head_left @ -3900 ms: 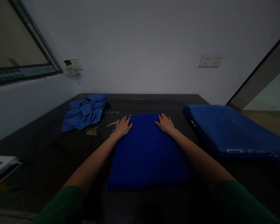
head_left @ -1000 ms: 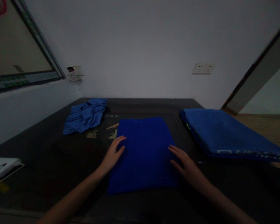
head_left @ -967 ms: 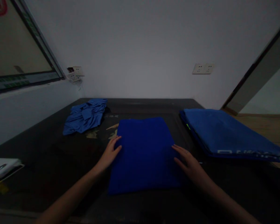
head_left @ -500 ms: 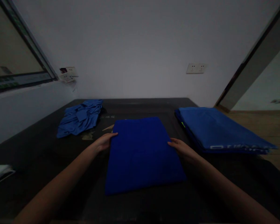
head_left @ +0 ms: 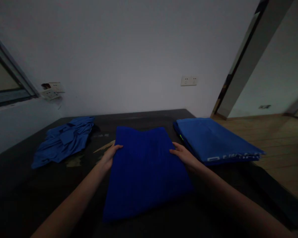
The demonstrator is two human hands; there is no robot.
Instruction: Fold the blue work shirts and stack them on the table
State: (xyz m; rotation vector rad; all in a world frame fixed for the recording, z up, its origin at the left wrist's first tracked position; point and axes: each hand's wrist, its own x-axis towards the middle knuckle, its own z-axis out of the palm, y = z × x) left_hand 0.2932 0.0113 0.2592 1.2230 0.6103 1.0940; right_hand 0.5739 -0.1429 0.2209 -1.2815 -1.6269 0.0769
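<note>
A dark blue folded cloth (head_left: 146, 172) is held between my two hands over the black table (head_left: 139, 117). My left hand (head_left: 110, 155) grips its left edge, thumb on top and the other fingers beneath. At the right edge my right hand (head_left: 184, 154) pinches the cloth in the same way. The cloth's far edge sags in the middle between the hands. To the right lies a stack of folded blue cloths (head_left: 213, 137), with white print along the near edge of the top one. A crumpled blue garment (head_left: 67, 137) rests at the left.
A pale wall (head_left: 119, 66) with a socket plate (head_left: 188, 81) rises behind the table. More sockets (head_left: 51, 94) sit on the wall at the left, by a window (head_left: 5, 82). Wooden floor (head_left: 268, 135) shows at the right.
The view has turned to the right. The dark blue cloth looks raised, and its far edge, straight before, now dips in the middle. Both hands still hold its sides.
</note>
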